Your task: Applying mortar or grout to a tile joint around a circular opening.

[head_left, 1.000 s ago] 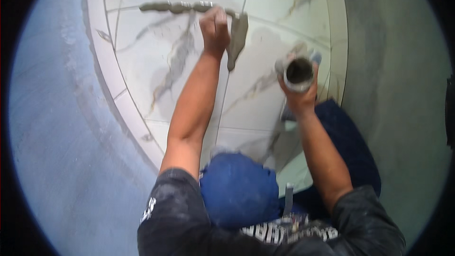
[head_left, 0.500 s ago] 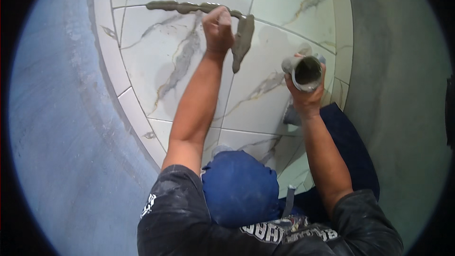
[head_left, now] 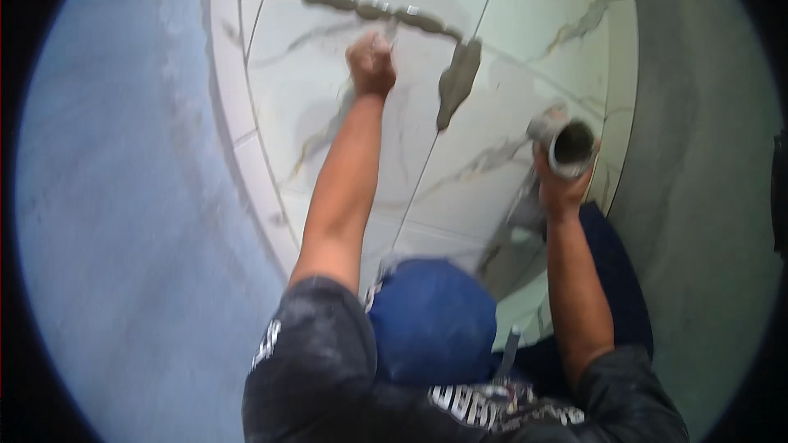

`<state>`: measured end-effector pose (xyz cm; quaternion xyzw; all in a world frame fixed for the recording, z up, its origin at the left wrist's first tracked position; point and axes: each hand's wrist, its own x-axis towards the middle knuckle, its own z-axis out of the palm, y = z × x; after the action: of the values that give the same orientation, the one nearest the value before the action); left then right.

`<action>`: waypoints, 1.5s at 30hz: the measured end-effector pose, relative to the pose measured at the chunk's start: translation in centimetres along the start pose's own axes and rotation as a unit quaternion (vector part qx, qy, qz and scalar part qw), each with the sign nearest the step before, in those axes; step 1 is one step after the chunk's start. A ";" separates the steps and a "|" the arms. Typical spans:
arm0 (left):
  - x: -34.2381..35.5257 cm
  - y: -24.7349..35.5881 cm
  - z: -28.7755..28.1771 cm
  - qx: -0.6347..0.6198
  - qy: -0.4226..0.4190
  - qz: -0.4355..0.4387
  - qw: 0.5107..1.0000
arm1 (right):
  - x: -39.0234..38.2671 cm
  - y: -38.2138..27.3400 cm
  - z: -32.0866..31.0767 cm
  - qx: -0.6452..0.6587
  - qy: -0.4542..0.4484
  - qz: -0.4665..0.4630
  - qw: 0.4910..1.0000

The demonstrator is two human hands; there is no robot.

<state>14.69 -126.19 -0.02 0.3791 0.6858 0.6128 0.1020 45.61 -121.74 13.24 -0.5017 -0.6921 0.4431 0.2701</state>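
My left hand [head_left: 372,64] is closed in a fist over the white marbled tile, just on the near side of a strip of wet grey grout [head_left: 373,10]. Something pale shows by its fingers, too blurred to name. The grout lies along a tile joint in lumpy blobs, and a wider patch [head_left: 460,78] runs toward me along the crossing joint. At the right, my right hand [head_left: 562,190] grips a grey cup [head_left: 572,148], its round mouth tipped toward me. The inside looks dark and coated.
Large white floor tiles [head_left: 468,131] with grey and gold veins spread under both hands. A bluish wall [head_left: 123,197] rises on the left and a grey one [head_left: 698,197] on the right, each edged by narrow border tiles. My blue-clad knee [head_left: 431,320] is close below.
My left hand has come off the grout strip, nearer to me and farther left along it. The view has shifted, so the floor appears farther right. The cup remains in my right hand.
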 end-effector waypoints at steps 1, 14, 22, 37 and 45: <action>-1.6 -0.9 -0.5 0.049 -0.010 0.007 0.999 | -0.6 -0.3 -0.4 0.033 0.013 0.041 0.999; -4.4 -0.5 0.9 -0.014 -0.020 0.028 0.999 | -1.7 -0.2 0.0 0.005 -0.002 -0.005 1.000; -5.5 1.2 3.1 0.034 -0.012 0.035 0.999 | -1.3 0.8 -0.1 0.031 -0.010 -0.001 0.999; -4.6 3.6 5.4 -0.102 -0.061 -0.041 0.992 | -2.3 1.1 -1.3 0.056 0.006 0.009 0.998; 0.0 6.1 6.8 -0.213 -0.036 -0.050 0.975 | -0.3 -0.1 -1.0 0.015 0.003 -0.027 1.000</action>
<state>21.24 -121.23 3.97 0.3358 0.5537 0.7247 0.2353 46.49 -121.67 13.83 -0.4798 -0.6982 0.4444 0.2910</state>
